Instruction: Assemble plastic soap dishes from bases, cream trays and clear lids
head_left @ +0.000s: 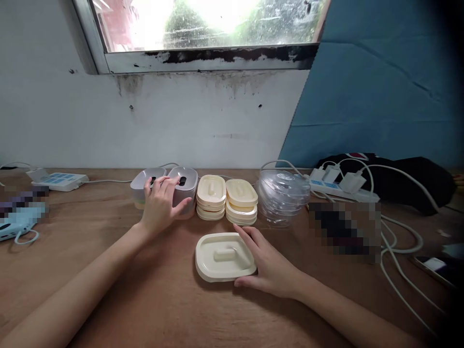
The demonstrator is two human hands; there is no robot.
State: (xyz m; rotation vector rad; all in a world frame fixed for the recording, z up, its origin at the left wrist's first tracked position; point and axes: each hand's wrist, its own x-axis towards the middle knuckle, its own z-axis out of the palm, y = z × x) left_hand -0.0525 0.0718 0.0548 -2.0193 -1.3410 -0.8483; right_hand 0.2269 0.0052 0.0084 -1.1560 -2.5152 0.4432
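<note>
In front of me on the table lies a cream plastic lid (pixel 224 274) with a raised bar in its middle. My right hand (pixel 270 266) grips its right side, thumb at the near edge and fingers at the far one. My left hand (pixel 159 203) reaches over two pale lilac plastic containers (pixel 186 195), fingers apart at their rims and thumb across the front of the right one. Dark oval spots show inside both. Beside them stand two stacks of cream lids, a left stack (pixel 211 191) and a right stack (pixel 242 193).
Nested clear plastic tubs (pixel 282 195) stand right of the lid stacks. A power strip (pixel 344 189) with chargers and loose white cables (pixel 395 251) lies at the right, near a phone (pixel 435 266). Another power strip (pixel 63 181) sits at the left. A wall with a window (pixel 210 60) borders the table.
</note>
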